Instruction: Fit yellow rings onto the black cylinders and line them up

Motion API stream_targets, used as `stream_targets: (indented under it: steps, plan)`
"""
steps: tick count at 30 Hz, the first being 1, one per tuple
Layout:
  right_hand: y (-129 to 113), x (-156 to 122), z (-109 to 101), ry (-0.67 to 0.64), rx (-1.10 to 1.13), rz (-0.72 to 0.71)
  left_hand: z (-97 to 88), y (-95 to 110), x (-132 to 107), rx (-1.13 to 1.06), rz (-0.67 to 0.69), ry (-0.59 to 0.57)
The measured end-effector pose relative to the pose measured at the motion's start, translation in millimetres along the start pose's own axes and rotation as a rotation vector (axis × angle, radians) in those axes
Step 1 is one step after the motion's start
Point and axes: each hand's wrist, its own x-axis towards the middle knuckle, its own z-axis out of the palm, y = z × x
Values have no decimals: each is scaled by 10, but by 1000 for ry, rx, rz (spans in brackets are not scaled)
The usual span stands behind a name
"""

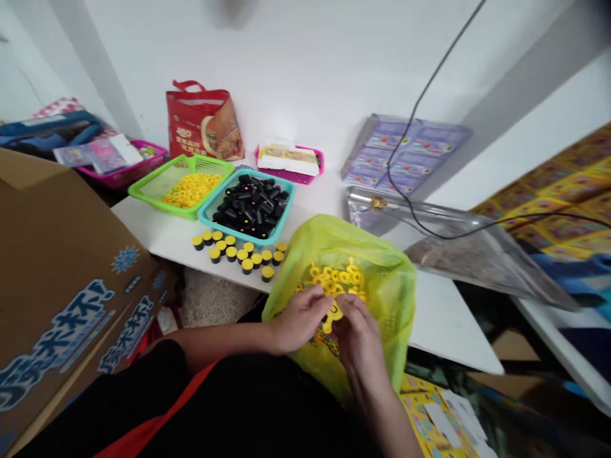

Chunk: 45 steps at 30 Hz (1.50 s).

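While a yellow piece [336,310] is pinched by the fingertips of the left hand [301,318] and the right hand [358,326], both hands are brought close together over the mouth of a yellow-green bag [329,230], which is spread open at the near edge of the table [446,326]. The handling of this one piece is judged to be under way rather than complete, since it has not yet been let go. Beneath it, more yellow pieces [344,275] are gathered in the bag beside small multicoloured bits [329,343]; whether any of these are finished cannot be told. A group of black-and-yellow cylinders [247,266] is stood upright on the table, apparently already put together. Plenty seems to be left: loose yellow parts [191,189] are heaped in a green basket [153,180], and black parts [252,205] are piled in a blue basket [233,233] just beside it.
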Motion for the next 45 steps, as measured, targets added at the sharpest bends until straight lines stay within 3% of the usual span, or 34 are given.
stream_targets:
  steps: [4, 9, 14, 17, 24, 31, 35, 39, 42, 45]
  plan:
    - [3, 35, -31, -86, 23, -16, -38, -13, 73, -73, -46, 40]
    - [26, 3, -51, -241, -65, -242, -138, 9, 184, -266, -118, 77]
    - [77, -3, 0, -218, -126, -347, -175, 17, 168, -275, -101, 17]
    - [117, 9, 1, -157, -92, -305, -157, -15, 120, -218, -73, -1]
    - [166, 107, -130, -40, 33, -46, -116, -113, 77, -151, 23, -63]
    - [155, 150, -193, -108, 26, -73, -204, -201, 86, 10, 86, -123]
    - [151, 28, -93, -148, -37, -81, -351, -89, 32, 254, 259, -79]
    - [136, -28, -52, -208, -182, -150, -658, -16, -71, 372, 496, 125]
    - [81, 28, -133, -201, -386, -157, -1058, -74, -154, 456, 590, 454]
    - [-3, 121, -261, -140, -518, -187, -1519, -200, -154, 641, 549, 775]
